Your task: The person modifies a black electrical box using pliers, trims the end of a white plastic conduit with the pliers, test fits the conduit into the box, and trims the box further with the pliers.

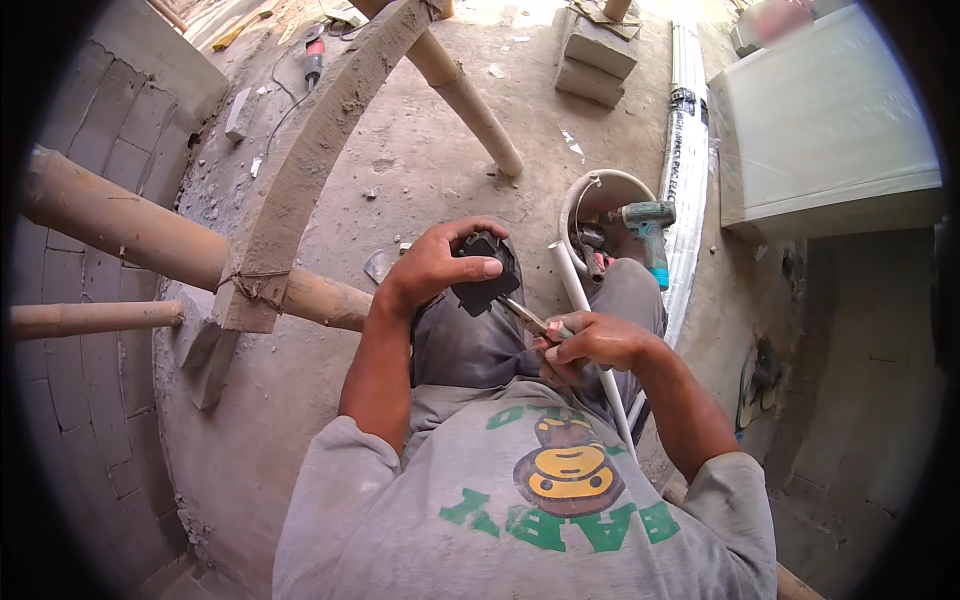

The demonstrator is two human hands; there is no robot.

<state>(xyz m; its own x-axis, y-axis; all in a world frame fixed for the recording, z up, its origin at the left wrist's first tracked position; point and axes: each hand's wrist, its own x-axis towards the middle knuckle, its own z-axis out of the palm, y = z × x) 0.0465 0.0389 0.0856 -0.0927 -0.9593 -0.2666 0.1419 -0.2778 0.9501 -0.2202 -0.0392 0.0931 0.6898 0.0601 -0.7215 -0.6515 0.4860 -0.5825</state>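
A small black box (488,285), square-edged like an electrical box, sits in my left hand (448,262) above my left knee. The fingers wrap its far side and the thumb presses its face. My right hand (592,342) is closed around the handles of pliers (524,316). Their metal jaws reach to the lower edge of the box; whether they grip it cannot be made out. A white pipe (570,275) slants over my right thigh, passing beneath my right hand.
A bucket (568,215) with tools stands beyond my right knee, with a cordless drill (650,230) at its rim. White wrapped pipes (688,150) lie to the right. Bamboo poles (130,225) and a curved plank (310,150) stand left. A corded power tool (315,62) lies farther off.
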